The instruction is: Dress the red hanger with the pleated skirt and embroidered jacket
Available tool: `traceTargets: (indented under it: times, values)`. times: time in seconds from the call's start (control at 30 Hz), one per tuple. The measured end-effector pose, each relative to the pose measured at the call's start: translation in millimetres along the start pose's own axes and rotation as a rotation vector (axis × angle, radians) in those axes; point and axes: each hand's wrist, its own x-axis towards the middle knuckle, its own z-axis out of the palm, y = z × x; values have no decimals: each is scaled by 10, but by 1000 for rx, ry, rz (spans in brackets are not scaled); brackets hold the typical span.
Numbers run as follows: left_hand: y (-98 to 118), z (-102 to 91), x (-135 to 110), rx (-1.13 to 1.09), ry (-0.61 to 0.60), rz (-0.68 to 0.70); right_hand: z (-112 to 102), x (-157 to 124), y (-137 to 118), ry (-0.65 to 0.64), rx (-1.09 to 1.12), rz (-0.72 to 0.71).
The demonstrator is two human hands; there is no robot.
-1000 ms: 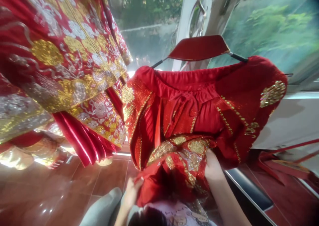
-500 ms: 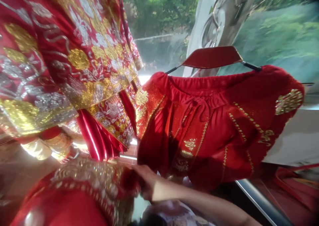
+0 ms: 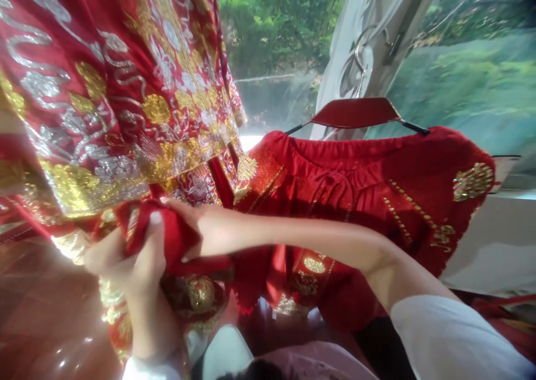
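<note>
My left hand (image 3: 136, 254) is closed on a fold of a red garment (image 3: 173, 237), thumb on top. My right hand (image 3: 186, 224) reaches across from the right and grips the same cloth, its fingers partly hidden by the folds. Gold embroidery shows on the part of the garment hanging below the hands. Just above them is the hem of a red jacket (image 3: 154, 109) thickly embroidered in gold and silver. Behind my right forearm a red gathered garment (image 3: 352, 182) with gold motifs hangs from a hanger (image 3: 355, 113).
A window (image 3: 280, 39) with greenery outside fills the back. A pale post (image 3: 377, 51) stands in front of the glass, near the hanger's hook. A shiny reddish-brown floor (image 3: 54, 313) shows at lower left. More red cloth lies at the lower right edge.
The red cloth has been lifted and gathered from the lower left. My left hand has come into view gripping it, and my right hand has moved up and left. The view has shifted slightly.
</note>
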Motion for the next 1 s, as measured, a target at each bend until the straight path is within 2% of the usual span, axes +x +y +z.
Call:
traceTargets:
  times: [0.07,0.1,0.2,0.27,0.37,0.43,0.53,0.63,0.73,0.8,0.87,1.0]
  values:
    - [-4,64,154,37,-75,163,-91,163,92,-65,143,31]
    - [-6,103,225,31,-142,187,-141,235,150,-125,251,39]
    - [5,213,379,-52,-345,58,-317,386,329,-249,540,83]
    - [35,267,422,-79,-429,-18,-418,439,436,-342,637,130]
    - [89,329,447,15,-563,-135,-469,474,558,-547,650,253]
    - [94,365,479,122,-655,-199,-440,479,596,-569,612,345]
    - [32,412,572,156,-690,-211,-417,484,570,-339,496,413]
    - [-52,468,658,181,-629,-130,-554,519,506,-67,234,392]
    - [-110,593,634,429,-445,40,-821,584,513,186,-122,308]
    - [-137,729,549,575,-308,99,-972,625,562,351,-283,238]
    - [-157,889,443,609,-237,86,-1046,654,611,433,-334,271]
    - [-174,1136,275,515,-121,122,-1018,687,650,468,-306,468]
